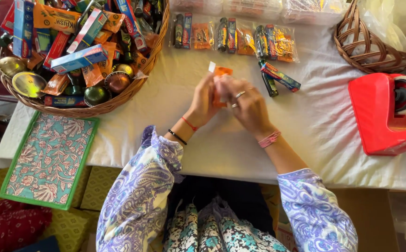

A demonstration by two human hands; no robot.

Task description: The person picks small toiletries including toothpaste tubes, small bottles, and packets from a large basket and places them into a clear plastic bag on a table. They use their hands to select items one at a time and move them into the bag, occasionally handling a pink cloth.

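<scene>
Two bare hands meet over the middle of the counter (305, 121), which is draped in a white cloth. The left hand (203, 103) and the right hand (247, 108) both have their grip closed on one small orange sachet (220, 74), pinched between the fingertips and held upright just above the cloth; a white tab juts from its top left corner. The right hand wears two rings, and both wrists carry thread bands.

Along the far edge of the counter lies a row of clear packets (233, 35), each holding a dark slim bottle, a blue and red box and an orange sachet. Just beyond the hands, a loose dark bottle (268, 80) and a blue and red oblong box (281, 77) lie touching each other.

At the far left corner sits a round wicker basket (119, 100), heaped with blue boxes, orange sachets, dark bottles and small round metal tins. A second wicker basket (371, 44) stands at the far right corner. Near the right edge rests a red tape dispenser (380, 114) with a roll of tape in it. Off the counter's left end, lower down, lies a flat floral-print piece with a green border (49, 161).
</scene>
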